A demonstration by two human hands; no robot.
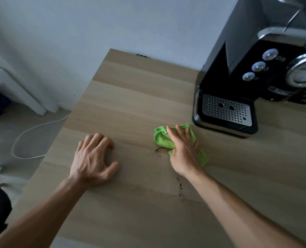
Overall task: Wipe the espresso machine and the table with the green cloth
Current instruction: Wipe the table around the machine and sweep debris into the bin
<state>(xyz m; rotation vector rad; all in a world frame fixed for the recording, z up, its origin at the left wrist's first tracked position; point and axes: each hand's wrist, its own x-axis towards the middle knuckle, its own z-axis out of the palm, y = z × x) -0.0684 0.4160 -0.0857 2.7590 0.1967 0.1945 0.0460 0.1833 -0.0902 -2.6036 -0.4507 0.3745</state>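
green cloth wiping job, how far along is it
In hand: the right hand presses the crumpled green cloth on the light wooden table; the left hand rests there empty. Left: dark crumbs beside the cloth and a second trail nearer the person. Whether the black espresso machine is wiped can't be told.

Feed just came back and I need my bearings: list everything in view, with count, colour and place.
espresso machine: one, black with chrome trim, far right of the table
drip tray: one, perforated silver, at the machine's base
buttons: three, round silver, on the machine's front
green cloth: one, bright green, crumpled just in front of the machine
coffee grounds: two dark scatters, one beside the cloth, one nearer the person
table: one, light wood
cable: one, white, looped on the floor at left
left hand: bare, resting fingers curled on the table
right hand: bare, pressing on the cloth
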